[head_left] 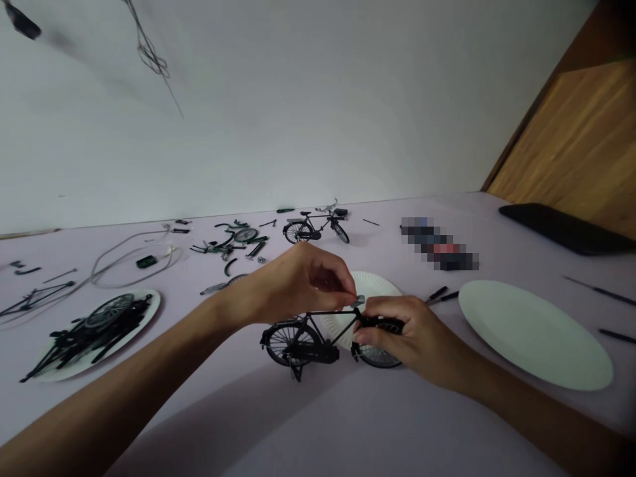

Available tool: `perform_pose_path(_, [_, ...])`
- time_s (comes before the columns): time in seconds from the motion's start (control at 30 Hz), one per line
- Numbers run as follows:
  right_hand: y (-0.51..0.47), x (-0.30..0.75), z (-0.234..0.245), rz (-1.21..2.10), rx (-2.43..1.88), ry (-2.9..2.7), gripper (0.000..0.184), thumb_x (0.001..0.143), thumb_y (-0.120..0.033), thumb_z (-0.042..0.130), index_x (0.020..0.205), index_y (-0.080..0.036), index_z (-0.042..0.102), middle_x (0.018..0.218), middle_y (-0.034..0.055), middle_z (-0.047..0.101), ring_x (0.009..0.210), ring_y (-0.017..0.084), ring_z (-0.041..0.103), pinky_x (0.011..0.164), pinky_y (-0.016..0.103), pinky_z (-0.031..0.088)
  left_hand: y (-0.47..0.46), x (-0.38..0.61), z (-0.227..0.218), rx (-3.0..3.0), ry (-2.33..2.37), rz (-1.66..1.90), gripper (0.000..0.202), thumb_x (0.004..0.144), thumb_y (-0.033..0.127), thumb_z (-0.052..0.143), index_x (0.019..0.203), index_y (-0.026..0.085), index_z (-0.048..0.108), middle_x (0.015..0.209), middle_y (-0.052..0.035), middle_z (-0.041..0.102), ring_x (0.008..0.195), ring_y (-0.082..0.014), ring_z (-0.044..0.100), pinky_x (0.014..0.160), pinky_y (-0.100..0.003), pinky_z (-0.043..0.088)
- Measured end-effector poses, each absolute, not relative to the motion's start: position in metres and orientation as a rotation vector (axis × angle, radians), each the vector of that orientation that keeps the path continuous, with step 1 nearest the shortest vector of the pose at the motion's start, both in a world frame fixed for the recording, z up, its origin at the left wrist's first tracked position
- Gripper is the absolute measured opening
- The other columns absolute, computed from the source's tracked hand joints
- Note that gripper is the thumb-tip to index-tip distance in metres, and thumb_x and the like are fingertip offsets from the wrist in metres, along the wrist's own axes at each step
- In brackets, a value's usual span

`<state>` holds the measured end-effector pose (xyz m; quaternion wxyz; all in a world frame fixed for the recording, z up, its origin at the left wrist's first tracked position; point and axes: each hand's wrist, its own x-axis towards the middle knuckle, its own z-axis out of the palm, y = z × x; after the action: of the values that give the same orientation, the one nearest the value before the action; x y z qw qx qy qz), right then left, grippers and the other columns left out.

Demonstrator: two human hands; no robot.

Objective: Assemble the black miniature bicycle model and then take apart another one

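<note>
A black model bicycle [313,344] stands upright on its kickstand in front of me, with no handlebar or saddle visible on it. My right hand [402,331] is closed around its front end, thumb and fingers at the fork and front wheel. Above the head of the frame, my left hand [313,281] pinches a small grey part [358,301], whose exact kind I cannot make out. This part is very close to the top of the fork; whether they touch is not clear.
Behind my hands lies a white paper plate [380,283]. A complete model bicycle [311,228] stands farther back, beside loose parts [238,238]. On the left, a plate [155,308] holds black parts; another white plate [536,334] and screwdrivers [616,296] lie right.
</note>
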<state>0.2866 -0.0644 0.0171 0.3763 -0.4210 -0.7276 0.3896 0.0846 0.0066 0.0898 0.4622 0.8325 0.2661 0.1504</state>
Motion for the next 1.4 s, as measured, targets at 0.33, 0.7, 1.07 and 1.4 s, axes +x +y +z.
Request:
perform_pose_path(0.33, [-0.07, 0.28, 0.002, 0.858, -1.039, -1.936, 0.019, 0.09, -0.03, 0.066, 0.076, -0.018, 0.062, 0.075, -0.0029, 0.06, 0.07, 0.011, 0.054, 0.065, 0.023, 0.042, -0.002, 0.085, 0.091, 2.064, 0.664, 0.286, 0.009, 0.084, 0.019, 0.069, 0.087, 0.011, 0.072, 0.08, -0.0056, 0.073, 0.075, -0.0146, 0.069, 0.064, -0.02, 0.053])
perform_pose_path(0.7, [-0.074, 0.275, -0.001, 0.732, -1.034, -1.939, 0.019, 0.088, -0.033, 0.067, 0.077, -0.019, 0.062, 0.076, 0.0006, 0.063, 0.07, 0.014, 0.059, 0.066, 0.026, 0.046, -0.015, 0.077, 0.094, 2.232, 0.668, 0.271, 0.009, 0.089, 0.025, 0.064, 0.093, 0.019, 0.071, 0.083, -0.0003, 0.073, 0.076, -0.0132, 0.07, 0.06, -0.019, 0.05])
perform_pose_path(1.07, [-0.078, 0.279, 0.006, 0.746, -1.099, -2.057, 0.025, 0.093, -0.037, 0.061, 0.077, -0.021, 0.05, 0.073, -0.0028, 0.051, 0.068, 0.013, 0.049, 0.065, 0.026, 0.041, 0.012, -0.008, 0.073, 2.707, 1.234, 0.303, 0.022, 0.094, 0.036, 0.057, 0.105, 0.019, 0.068, 0.099, -0.0077, 0.071, 0.077, -0.0187, 0.065, 0.066, -0.029, 0.049])
perform_pose_path(1.4, [-0.087, 0.272, 0.016, 0.96, -1.066, -1.97, 0.016, 0.096, -0.036, 0.057, 0.093, -0.027, 0.069, 0.08, -0.0001, 0.067, 0.078, 0.017, 0.062, 0.069, 0.027, 0.047, 0.01, -0.01, 0.034, 2.677, 1.029, 0.401, 0.015, 0.095, 0.021, 0.056, 0.099, 0.017, 0.07, 0.097, -0.0077, 0.069, 0.084, -0.0182, 0.063, 0.077, -0.031, 0.05])
